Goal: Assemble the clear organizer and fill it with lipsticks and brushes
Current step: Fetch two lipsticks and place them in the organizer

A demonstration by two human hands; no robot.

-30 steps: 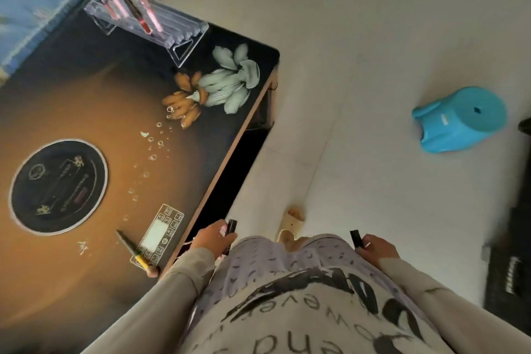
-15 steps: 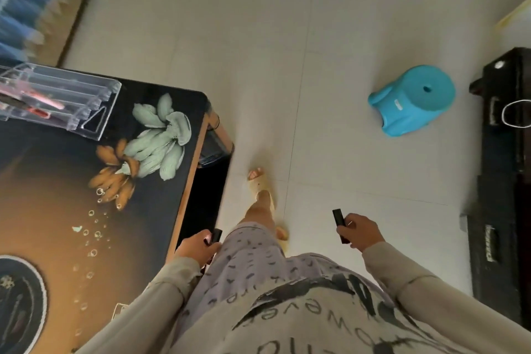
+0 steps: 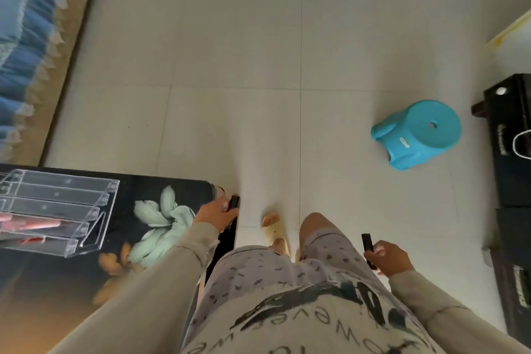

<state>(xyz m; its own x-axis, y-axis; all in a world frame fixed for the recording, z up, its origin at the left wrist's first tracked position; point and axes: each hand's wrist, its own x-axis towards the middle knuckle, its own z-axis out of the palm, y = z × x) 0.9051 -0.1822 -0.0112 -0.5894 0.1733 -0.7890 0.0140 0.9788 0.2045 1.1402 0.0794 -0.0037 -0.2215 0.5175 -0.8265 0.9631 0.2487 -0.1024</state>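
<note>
The clear tiered organizer [image 3: 61,211] stands on the dark painted table [image 3: 86,282] at the left, with pink sticks lying in its lower slots. My left hand [image 3: 214,214] grips a black lipstick tube [image 3: 233,202] at the table's right corner. My right hand [image 3: 389,257] holds another black lipstick tube [image 3: 367,247] out over the floor, beside my right thigh. Both hands are apart from the organizer.
A turquoise plastic stool [image 3: 416,133] lies on the tiled floor to the right. Black cabinets [image 3: 511,152] line the right edge. A blue fringed cloth [image 3: 26,37] runs along the left. My foot in a beige sandal [image 3: 274,228] is beside the table.
The view has swung right and forward, so the table slid left and much of it left the frame. My left hand rose to the table corner; both still hold their tubes.
</note>
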